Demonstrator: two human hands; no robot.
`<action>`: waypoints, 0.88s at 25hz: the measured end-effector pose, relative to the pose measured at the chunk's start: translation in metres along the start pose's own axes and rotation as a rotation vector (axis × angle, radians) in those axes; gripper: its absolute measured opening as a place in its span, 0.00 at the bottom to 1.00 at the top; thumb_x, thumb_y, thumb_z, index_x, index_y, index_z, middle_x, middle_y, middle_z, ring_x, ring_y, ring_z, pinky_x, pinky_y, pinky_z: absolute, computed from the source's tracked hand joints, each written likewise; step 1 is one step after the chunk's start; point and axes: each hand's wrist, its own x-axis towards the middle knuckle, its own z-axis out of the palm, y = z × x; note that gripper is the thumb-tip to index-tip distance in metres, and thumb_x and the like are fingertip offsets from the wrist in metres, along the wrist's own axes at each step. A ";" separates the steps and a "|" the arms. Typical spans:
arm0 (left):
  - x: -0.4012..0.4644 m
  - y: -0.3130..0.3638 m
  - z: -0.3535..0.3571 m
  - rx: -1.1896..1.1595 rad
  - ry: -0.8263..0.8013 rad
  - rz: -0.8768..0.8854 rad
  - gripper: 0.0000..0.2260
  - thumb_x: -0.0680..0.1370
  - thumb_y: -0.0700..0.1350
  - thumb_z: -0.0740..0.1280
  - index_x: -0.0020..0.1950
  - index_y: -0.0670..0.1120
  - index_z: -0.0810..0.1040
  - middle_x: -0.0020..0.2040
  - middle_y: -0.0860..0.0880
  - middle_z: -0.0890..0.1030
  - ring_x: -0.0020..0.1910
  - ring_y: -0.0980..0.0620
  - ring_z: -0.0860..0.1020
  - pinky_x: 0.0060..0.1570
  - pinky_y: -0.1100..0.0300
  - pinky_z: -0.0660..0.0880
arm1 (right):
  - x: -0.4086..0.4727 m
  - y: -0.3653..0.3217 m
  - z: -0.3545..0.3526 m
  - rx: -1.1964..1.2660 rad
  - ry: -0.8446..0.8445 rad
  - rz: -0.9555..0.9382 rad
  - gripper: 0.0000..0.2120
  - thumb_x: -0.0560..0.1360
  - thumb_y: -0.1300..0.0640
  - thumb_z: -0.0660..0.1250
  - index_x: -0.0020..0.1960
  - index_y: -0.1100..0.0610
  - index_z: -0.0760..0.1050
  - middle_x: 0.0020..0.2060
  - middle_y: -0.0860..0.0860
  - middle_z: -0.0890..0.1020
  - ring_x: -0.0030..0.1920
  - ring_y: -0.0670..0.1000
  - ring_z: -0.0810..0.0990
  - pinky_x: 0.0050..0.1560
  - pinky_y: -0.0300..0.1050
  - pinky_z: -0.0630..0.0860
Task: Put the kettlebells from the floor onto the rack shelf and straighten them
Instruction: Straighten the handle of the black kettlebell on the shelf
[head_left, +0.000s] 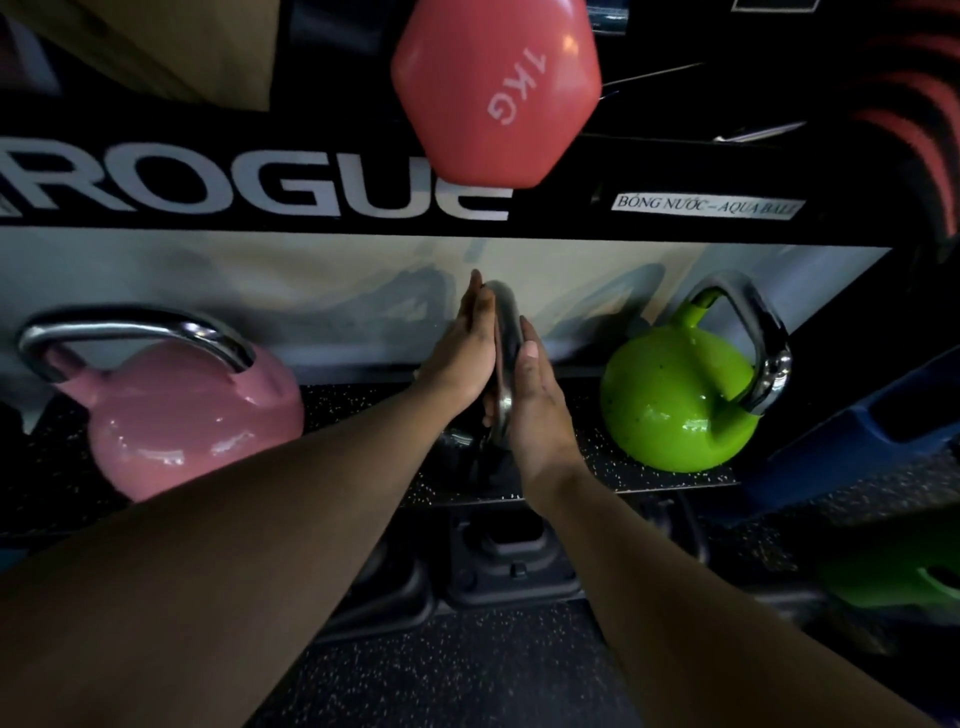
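Note:
A dark kettlebell (464, 453) with a steel handle (508, 318) stands in the middle of the speckled rack shelf (597, 475), its handle turned edge-on to me. My left hand (460, 358) presses against the handle's left side. My right hand (540, 405) presses against its right side, so the handle is clamped between both palms. Most of the dark body is hidden under my hands. A pink kettlebell (182, 421) sits on the shelf to the left. To the right, a green kettlebell (675, 400) has its handle angled right.
The black ROGUE beam (249, 182) of the shelf above hangs low over the kettlebells. A pink 1 kg dumbbell (493, 88) juts over it. A blue object (857, 436) leans at the right. Black weights (511, 561) and a green one (898, 577) lie below the shelf.

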 end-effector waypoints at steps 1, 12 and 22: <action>0.002 0.000 -0.001 0.017 -0.008 -0.002 0.24 0.83 0.60 0.42 0.80 0.60 0.48 0.79 0.47 0.63 0.73 0.43 0.69 0.67 0.58 0.64 | 0.000 0.002 0.003 0.004 0.002 0.003 0.21 0.81 0.39 0.49 0.73 0.35 0.62 0.68 0.45 0.75 0.63 0.46 0.75 0.62 0.43 0.73; 0.004 -0.011 0.000 -0.047 -0.007 -0.040 0.28 0.74 0.73 0.42 0.74 0.71 0.53 0.78 0.50 0.65 0.76 0.43 0.65 0.74 0.38 0.58 | 0.005 0.004 0.003 0.163 -0.050 0.034 0.22 0.78 0.39 0.55 0.72 0.35 0.66 0.65 0.47 0.79 0.59 0.48 0.78 0.64 0.55 0.73; 0.005 -0.011 0.007 -0.003 0.050 -0.116 0.29 0.66 0.80 0.40 0.67 0.79 0.53 0.70 0.47 0.76 0.61 0.29 0.77 0.62 0.23 0.63 | 0.008 -0.003 -0.007 0.347 -0.131 0.069 0.19 0.83 0.49 0.54 0.73 0.45 0.68 0.50 0.55 0.84 0.44 0.59 0.78 0.47 0.54 0.73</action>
